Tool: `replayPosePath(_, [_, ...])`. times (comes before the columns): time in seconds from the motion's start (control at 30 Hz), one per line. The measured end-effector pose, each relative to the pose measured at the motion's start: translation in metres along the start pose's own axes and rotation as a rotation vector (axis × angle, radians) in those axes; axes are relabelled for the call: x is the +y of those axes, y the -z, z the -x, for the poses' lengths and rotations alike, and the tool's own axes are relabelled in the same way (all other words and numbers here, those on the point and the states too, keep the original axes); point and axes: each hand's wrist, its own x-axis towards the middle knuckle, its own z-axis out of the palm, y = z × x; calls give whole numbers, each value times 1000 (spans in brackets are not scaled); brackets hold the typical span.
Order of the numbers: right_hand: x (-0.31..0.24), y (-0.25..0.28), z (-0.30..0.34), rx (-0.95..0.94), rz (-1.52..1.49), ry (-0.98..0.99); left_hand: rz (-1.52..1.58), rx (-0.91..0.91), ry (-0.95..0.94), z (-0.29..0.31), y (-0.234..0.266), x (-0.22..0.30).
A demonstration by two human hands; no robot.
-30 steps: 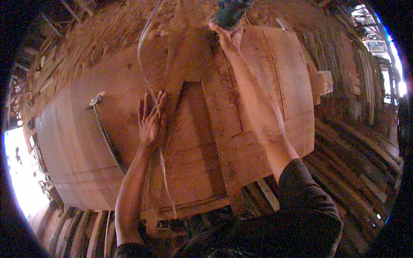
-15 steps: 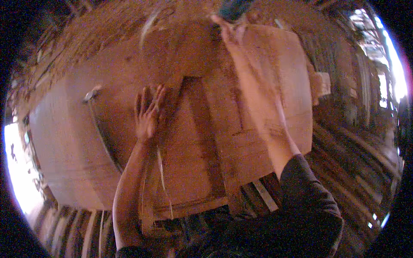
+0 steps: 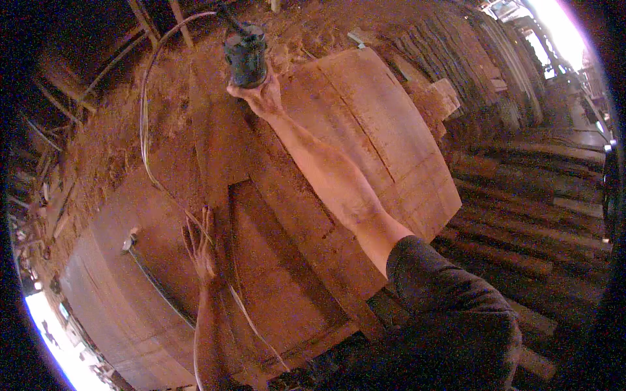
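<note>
My right hand (image 3: 261,98) is wrapped round the near end of the dark tool (image 3: 246,62), which sits at the far edge of the wood (image 3: 365,117); most of those fingers are hidden from me. My left hand (image 3: 204,257) lies palm down, fingers spread, with the cord (image 3: 145,130) crossing at them; over or under, I cannot tell. A hammer (image 3: 158,287) lies to its left, and sawdust (image 3: 111,143) spreads beyond.
</note>
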Motion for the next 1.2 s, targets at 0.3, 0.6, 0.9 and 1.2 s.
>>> replayPosePath(0.3, [19, -14, 3, 88, -115, 27, 51, -64, 18, 2, 14, -6])
replayPosePath(0.6, [32, 1, -2, 142, 298, 39, 49, -68, 4, 5, 5, -11])
replayPosePath(0.9, [4, -17, -14, 184, 290, 58, 27, -57, 39, 8, 8, -21])
replayPosePath(1.2, [-2, -19, -8, 214, -36, -6, 68, -55, 42, 6, 0, -31])
